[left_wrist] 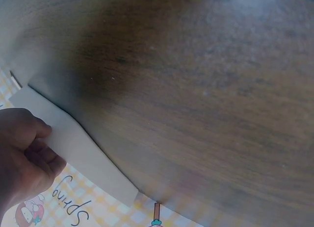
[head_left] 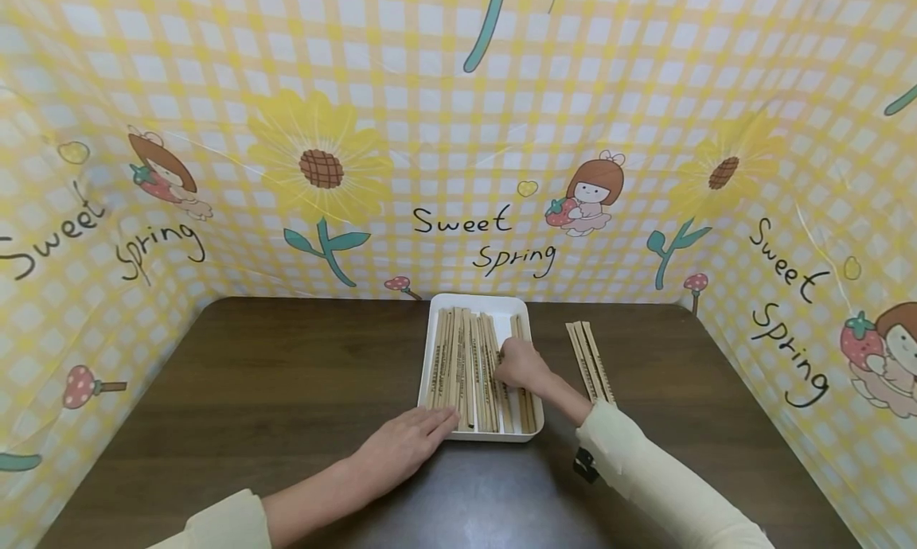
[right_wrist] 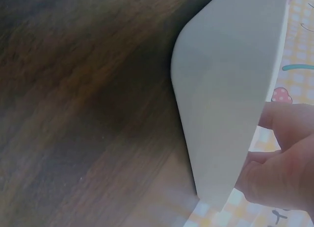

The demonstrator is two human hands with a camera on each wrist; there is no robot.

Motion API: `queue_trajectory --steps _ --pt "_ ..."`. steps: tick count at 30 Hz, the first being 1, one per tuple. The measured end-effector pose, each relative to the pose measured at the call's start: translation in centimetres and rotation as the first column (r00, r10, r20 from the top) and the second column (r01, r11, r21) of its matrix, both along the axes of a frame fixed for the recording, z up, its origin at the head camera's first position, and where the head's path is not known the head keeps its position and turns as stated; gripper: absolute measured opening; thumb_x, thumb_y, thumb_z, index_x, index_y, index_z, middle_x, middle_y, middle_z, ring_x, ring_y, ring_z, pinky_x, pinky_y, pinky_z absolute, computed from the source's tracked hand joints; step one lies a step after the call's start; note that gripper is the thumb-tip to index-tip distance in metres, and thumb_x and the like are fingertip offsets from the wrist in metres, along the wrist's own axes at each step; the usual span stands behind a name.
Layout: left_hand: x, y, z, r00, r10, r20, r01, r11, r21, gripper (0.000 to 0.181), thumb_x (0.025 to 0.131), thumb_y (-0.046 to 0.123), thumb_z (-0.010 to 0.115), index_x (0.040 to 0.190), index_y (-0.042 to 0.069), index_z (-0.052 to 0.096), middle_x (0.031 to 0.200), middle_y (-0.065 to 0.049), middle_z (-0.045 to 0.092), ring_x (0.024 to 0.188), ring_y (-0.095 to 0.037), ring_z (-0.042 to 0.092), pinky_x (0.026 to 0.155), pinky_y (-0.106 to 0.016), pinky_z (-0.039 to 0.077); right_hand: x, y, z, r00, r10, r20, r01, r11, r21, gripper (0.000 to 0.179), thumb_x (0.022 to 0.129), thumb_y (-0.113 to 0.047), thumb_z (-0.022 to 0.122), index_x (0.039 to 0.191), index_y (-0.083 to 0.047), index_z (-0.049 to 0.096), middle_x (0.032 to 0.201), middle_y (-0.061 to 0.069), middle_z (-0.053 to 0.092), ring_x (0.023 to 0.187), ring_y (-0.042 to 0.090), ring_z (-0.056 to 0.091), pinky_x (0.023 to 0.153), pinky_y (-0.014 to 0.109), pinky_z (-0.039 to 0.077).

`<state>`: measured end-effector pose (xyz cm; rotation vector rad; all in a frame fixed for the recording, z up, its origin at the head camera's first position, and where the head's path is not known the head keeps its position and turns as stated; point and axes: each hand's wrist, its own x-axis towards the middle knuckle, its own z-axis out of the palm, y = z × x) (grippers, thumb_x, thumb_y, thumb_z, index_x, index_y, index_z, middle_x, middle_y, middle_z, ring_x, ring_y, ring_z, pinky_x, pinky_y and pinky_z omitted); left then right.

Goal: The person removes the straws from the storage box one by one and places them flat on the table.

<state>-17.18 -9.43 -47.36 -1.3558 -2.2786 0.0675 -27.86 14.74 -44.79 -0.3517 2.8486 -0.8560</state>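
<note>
A white tray [head_left: 478, 436] holds several long, narrow chopsticks [head_left: 458, 366] in tan paper wrappers with dark print, lying lengthwise. My left hand [head_left: 404, 445] grips the tray's near-left rim; in the left wrist view the thumb lies over the outer wall [left_wrist: 83, 148] and the other fingers curl behind the rim. Inside the tray, toward its right side, my right hand [head_left: 526, 366] has curled fingers pinching a wrapped chopstick [head_left: 507, 410]. The right wrist view shows the tray's outer wall [right_wrist: 221, 89] hiding the fingertips.
More wrapped chopsticks [head_left: 589, 362] lie on the brown table [head_left: 301, 374] right of the tray, partly behind my right forearm. A yellow checked cloth [head_left: 458, 135] with printed flowers and lettering rises behind the table and along both sides.
</note>
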Motion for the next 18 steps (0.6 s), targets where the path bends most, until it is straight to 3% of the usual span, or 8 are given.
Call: queue_trajectory --steps 2,4,6,9,10,13,18 --pt "0.0 0.0 0.0 1.000 -0.001 0.000 0.001 1.000 -0.001 0.042 0.087 0.001 0.067 0.128 -0.004 0.062 0.126 -0.016 0.065 0.113 -0.022 0.064 0.096 -0.036 0.052 -0.1 0.0 0.1 1.000 -0.020 0.009 0.020 1.000 0.013 0.042 0.077 0.007 0.061 0.052 -0.016 0.036 0.039 -0.001 0.046 0.041 0.019 0.059 0.036 0.021 0.029" --pt "0.0 0.0 0.0 1.000 0.000 0.001 0.000 1.000 -0.001 0.042 0.087 0.001 0.068 0.128 -0.004 0.062 0.126 -0.016 0.065 0.112 -0.022 0.064 0.096 -0.036 0.052 -0.1 0.0 0.4 0.999 -0.041 0.026 0.041 0.999 0.011 0.025 0.078 0.006 0.062 0.059 -0.007 0.052 0.045 0.003 0.054 0.044 0.021 0.062 0.039 0.022 0.034" --pt "0.0 0.0 0.1 1.000 0.000 0.003 0.000 1.000 -0.003 0.042 0.087 0.001 0.068 0.128 -0.004 0.062 0.126 -0.016 0.065 0.112 -0.023 0.064 0.096 -0.036 0.051 -0.1 0.1 0.7 0.997 -0.061 0.042 0.061 0.998 0.003 0.006 0.079 0.005 0.062 0.081 0.003 0.066 0.058 0.008 0.063 0.046 0.020 0.062 0.042 0.022 0.040" --pt "0.0 0.0 0.2 1.000 0.006 0.007 -0.006 1.000 -0.012 0.042 0.087 0.001 0.069 0.129 -0.003 0.062 0.127 -0.015 0.064 0.113 -0.022 0.064 0.096 -0.036 0.051 0.1 0.3 1.3 0.995 -0.072 0.062 0.074 0.997 -0.023 0.039 0.080 0.006 0.060 0.118 0.011 0.065 0.084 0.020 0.071 0.049 0.019 0.064 0.047 0.025 0.047" --pt "0.0 0.1 0.2 1.000 0.009 0.010 -0.009 1.000 -0.015 0.042 0.087 0.001 0.069 0.129 -0.003 0.062 0.127 -0.015 0.064 0.113 -0.022 0.063 0.096 -0.036 0.051 0.1 0.4 1.5 0.996 -0.072 0.058 0.074 0.997 -0.026 0.044 0.080 0.006 0.060 0.123 0.012 0.062 0.094 0.024 0.071 0.050 0.019 0.064 0.048 0.026 0.049" --pt "0.0 0.1 0.3 1.000 0.016 0.019 -0.016 1.000 -0.022 0.042 0.088 0.002 0.068 0.130 -0.003 0.061 0.128 -0.015 0.064 0.114 -0.022 0.063 0.097 -0.035 0.051 0.0 0.6 1.8 0.995 -0.084 0.061 0.085 0.996 -0.013 0.046 0.081 0.003 0.061 0.127 0.011 0.060 0.114 0.028 0.066 0.053 0.019 0.066 0.052 0.027 0.052" --pt "0.0 0.1 0.3 1.000 0.011 0.023 -0.011 1.000 -0.013 0.042 0.088 0.001 0.069 0.129 -0.004 0.061 0.127 -0.015 0.064 0.113 -0.023 0.064 0.097 -0.036 0.051 -0.2 0.8 2.5 0.989 -0.123 0.087 0.124 0.992 -0.005 0.048 0.083 0.000 0.064 0.130 0.009 0.058 0.127 0.029 0.060 0.056 0.017 0.066 0.053 0.029 0.054"
